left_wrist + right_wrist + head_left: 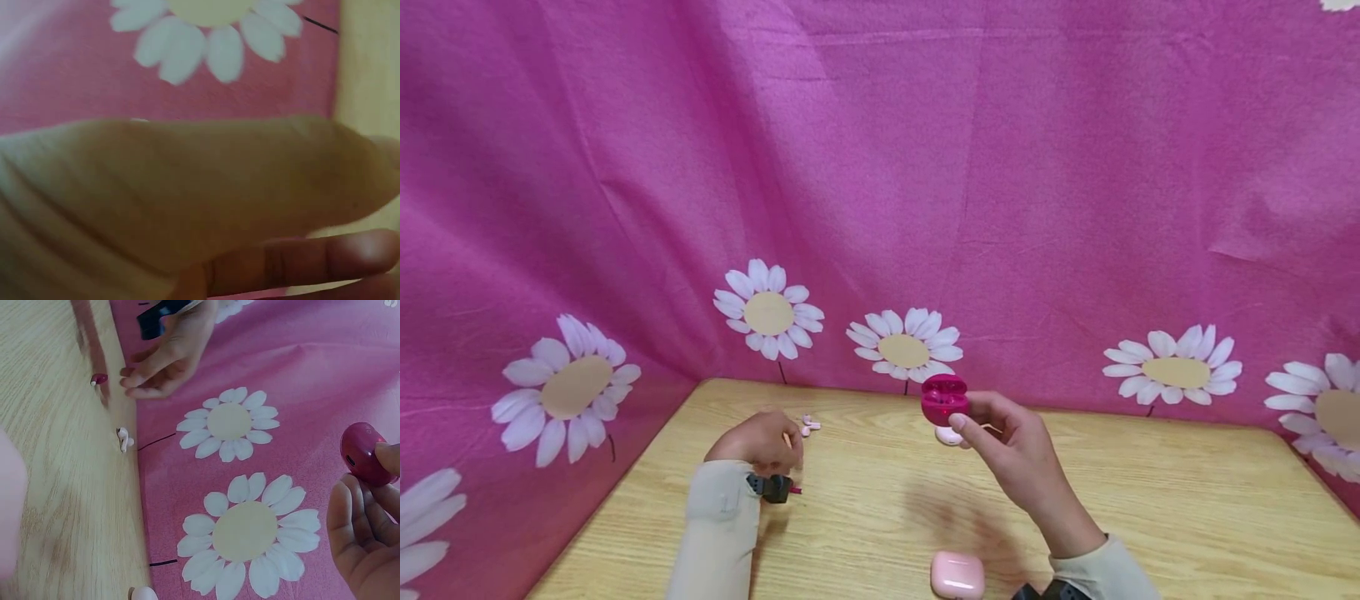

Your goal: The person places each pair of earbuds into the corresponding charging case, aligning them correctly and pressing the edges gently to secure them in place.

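Note:
My right hand (1018, 458) grips a magenta earbud case (945, 400) above the table with thumb and fingers, its lid up. The right wrist view shows the case's rounded outside (362, 453) and a port in it. At the left, my left hand (763, 442) is low over the table, fingers bent down. Seen from the right wrist, that hand (172, 356) pinches a small magenta earbud (127, 372), mostly hidden by the fingertips. Another magenta earbud (99, 379) lies on the wood below it. The thumb (206, 187) fills much of the left wrist view.
Pale pink earbuds (809, 426) lie on the wooden table (850, 517) just beyond the left hand. A glossy pink case (957, 575) sits near the front. Behind the magenta case, a whitish case (949, 436) is partly hidden. Pink flowered cloth (1037, 208) hangs around the table.

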Tool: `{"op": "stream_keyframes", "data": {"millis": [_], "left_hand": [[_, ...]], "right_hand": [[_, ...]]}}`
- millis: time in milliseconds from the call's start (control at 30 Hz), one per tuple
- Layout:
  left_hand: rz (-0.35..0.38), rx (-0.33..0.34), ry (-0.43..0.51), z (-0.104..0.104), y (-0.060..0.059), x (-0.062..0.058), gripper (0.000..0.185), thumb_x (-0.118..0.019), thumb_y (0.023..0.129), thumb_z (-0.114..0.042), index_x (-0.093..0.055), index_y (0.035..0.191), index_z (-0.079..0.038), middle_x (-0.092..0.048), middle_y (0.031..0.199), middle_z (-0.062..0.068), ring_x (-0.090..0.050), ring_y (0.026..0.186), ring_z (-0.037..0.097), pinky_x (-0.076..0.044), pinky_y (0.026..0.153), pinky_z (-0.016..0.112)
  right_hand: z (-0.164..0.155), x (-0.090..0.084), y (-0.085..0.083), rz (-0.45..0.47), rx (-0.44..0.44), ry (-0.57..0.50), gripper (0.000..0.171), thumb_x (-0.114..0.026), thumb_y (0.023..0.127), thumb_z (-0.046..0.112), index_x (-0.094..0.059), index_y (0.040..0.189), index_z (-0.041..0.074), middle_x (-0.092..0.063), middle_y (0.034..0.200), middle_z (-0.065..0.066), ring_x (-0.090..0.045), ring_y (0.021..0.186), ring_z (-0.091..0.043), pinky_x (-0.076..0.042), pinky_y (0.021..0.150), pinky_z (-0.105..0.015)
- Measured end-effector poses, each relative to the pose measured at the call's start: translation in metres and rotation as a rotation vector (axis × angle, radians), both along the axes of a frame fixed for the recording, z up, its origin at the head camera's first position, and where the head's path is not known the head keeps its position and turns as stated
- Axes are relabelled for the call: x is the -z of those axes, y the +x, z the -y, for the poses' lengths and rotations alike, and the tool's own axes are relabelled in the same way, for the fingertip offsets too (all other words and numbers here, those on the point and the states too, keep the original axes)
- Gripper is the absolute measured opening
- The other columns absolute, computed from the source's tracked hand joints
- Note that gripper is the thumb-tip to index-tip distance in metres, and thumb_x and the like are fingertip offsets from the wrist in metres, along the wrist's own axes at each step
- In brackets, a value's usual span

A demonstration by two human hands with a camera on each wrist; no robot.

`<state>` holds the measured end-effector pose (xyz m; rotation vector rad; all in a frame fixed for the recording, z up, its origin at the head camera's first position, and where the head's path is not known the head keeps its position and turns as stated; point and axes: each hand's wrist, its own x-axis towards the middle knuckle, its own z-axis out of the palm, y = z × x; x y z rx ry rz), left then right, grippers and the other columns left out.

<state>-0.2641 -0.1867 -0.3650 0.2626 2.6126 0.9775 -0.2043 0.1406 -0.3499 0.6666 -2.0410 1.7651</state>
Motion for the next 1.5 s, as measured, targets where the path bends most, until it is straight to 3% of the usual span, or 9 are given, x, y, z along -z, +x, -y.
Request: {"op": "stream_keyframes", "data": {"millis": [200, 400, 967, 1333, 1500], "left_hand": [[-0.039, -0.004, -0.143, 0.003, -0.003, 0.009, 0.009, -0.069, 0.071, 0.001, -0.063, 0.069, -0.005, -0.049, 0.057, -0.002, -0.043, 0.053, 0.012, -0.033, 0.048, 0.022], [0.001, -0.059, -0.221, 0.002, -0.003, 0.015, 0.011, -0.077, 0.068, -0.004, -0.066, 0.070, -0.007, -0.059, 0.066, 0.000, -0.052, 0.062, 0.014, -0.043, 0.051, 0.024], [0.035, -0.020, -0.210, 0.002, -0.004, 0.024, 0.010, -0.069, 0.073, 0.003, -0.066, 0.072, -0.006, -0.058, 0.066, 0.001, -0.051, 0.061, 0.014, -0.042, 0.051, 0.023], [0.008, -0.023, -0.183, -0.001, -0.006, 0.020, 0.005, -0.074, 0.075, -0.001, -0.070, 0.074, -0.005, -0.061, 0.067, 0.001, -0.050, 0.063, 0.014, -0.039, 0.052, 0.023], [-0.013, 0.004, -0.154, -0.004, -0.006, 0.017, 0.007, -0.070, 0.081, -0.002, -0.070, 0.075, -0.006, -0.063, 0.065, 0.002, -0.047, 0.056, 0.012, -0.036, 0.049, 0.022]], "right_hand": [[-0.001, 0.001, 0.000, -0.002, 0.006, 0.006, 0.017, -0.067, 0.088, -0.001, -0.067, 0.105, -0.004, -0.068, 0.086, -0.014, -0.064, 0.074, -0.010, -0.056, 0.063, -0.028], [-0.001, 0.000, 0.001, 0.006, 0.005, 0.004, 0.017, -0.067, 0.088, 0.001, -0.067, 0.105, -0.003, -0.068, 0.087, -0.015, -0.064, 0.075, -0.011, -0.055, 0.063, -0.026], [0.000, 0.000, 0.001, 0.005, 0.001, -0.006, 0.018, -0.066, 0.088, 0.000, -0.066, 0.105, -0.004, -0.068, 0.087, -0.013, -0.064, 0.075, -0.011, -0.055, 0.063, -0.026], [-0.001, -0.001, 0.001, 0.001, -0.004, 0.006, 0.018, -0.066, 0.089, 0.002, -0.067, 0.106, -0.002, -0.068, 0.089, -0.015, -0.065, 0.077, -0.011, -0.056, 0.064, -0.027], [-0.001, -0.002, 0.002, 0.009, 0.002, 0.015, 0.018, -0.067, 0.089, 0.003, -0.067, 0.107, -0.001, -0.068, 0.089, -0.015, -0.065, 0.077, -0.012, -0.056, 0.064, -0.030]]}}
